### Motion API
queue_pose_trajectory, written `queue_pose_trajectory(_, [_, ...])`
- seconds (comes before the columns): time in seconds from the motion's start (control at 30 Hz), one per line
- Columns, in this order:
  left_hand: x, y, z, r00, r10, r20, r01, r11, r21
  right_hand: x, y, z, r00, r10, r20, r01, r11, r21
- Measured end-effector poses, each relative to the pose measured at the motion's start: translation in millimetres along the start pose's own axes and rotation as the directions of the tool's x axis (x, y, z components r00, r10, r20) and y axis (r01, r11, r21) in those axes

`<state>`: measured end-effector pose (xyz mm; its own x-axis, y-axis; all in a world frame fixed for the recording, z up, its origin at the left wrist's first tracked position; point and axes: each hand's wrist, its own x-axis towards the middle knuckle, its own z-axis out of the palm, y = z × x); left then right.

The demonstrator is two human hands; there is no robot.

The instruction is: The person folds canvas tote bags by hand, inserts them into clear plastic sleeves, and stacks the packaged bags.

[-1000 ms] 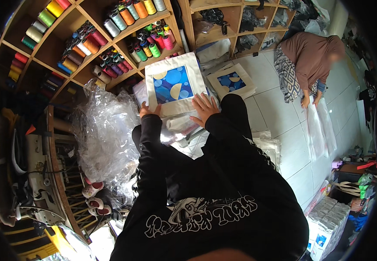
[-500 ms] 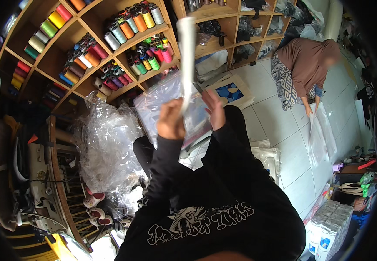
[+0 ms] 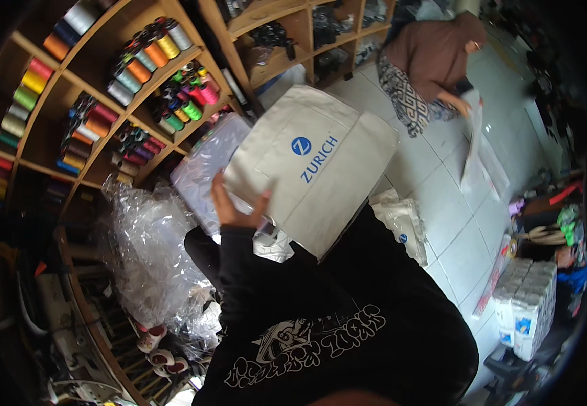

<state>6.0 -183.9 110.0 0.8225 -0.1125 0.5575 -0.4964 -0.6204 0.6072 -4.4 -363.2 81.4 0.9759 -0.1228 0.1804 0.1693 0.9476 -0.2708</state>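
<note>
A cream canvas bag (image 3: pixel 334 196) with a blue round emblem and blue lettering is held up flat in front of me, its printed face toward me. A shiny edge on its right side looks like clear plastic. My left hand (image 3: pixel 238 208) grips the bag at its lower left, thumb over the front and fingers along the side. My right hand is out of sight, and the bag may be hiding it. Behind the bag lies a clear plastic package (image 3: pixel 205 172), partly covered.
Thread spools (image 3: pixel 148 61) fill the wooden shelves at the left. Crumpled clear plastic (image 3: pixel 144 250) lies beside my left leg. More cream bags (image 3: pixel 401 227) rest on the tiles at my right, near a wrapped white stack (image 3: pixel 527 304). A co-worker (image 3: pixel 435 61) bends over plastic sheets (image 3: pixel 483 159).
The bag, edge-on and blurred before, has turned its printed face toward me and come lower and rightward. My right hand, open beside it earlier, has gone from sight. The co-worker has lifted the plastic.
</note>
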Motion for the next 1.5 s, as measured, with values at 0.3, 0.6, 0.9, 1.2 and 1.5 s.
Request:
queue_pose_trajectory(0.3, [-59,45,56,0.668,-0.149,0.729,0.743,0.094,-0.663,-48,-129,-59,0.952,-0.277,-0.129,0.261,0.956,-0.132])
queue_pose_trajectory(0.6, [20,44,120,0.763,-0.179,0.621,0.639,0.358,-0.681,-150,-236,-71,0.843,-0.451,-0.293,0.3,0.847,-0.439])
queue_pose_trajectory(0.9, [-10,114,289,0.718,-0.084,0.691,0.63,0.502,-0.593,-238,-261,-105,0.505,-0.594,-0.627,0.154,0.776,-0.611])
queue_pose_trajectory(1.2, [-99,89,333,0.554,-0.02,0.832,0.306,0.935,-0.181,-391,-142,-332,0.082,-0.464,-0.882,-0.119,0.874,-0.471])
queue_pose_trajectory(1.5, [-88,85,307,0.571,-0.11,0.813,0.37,0.919,-0.135,-355,-170,-293,0.204,-0.593,-0.779,-0.97,-0.233,-0.076])
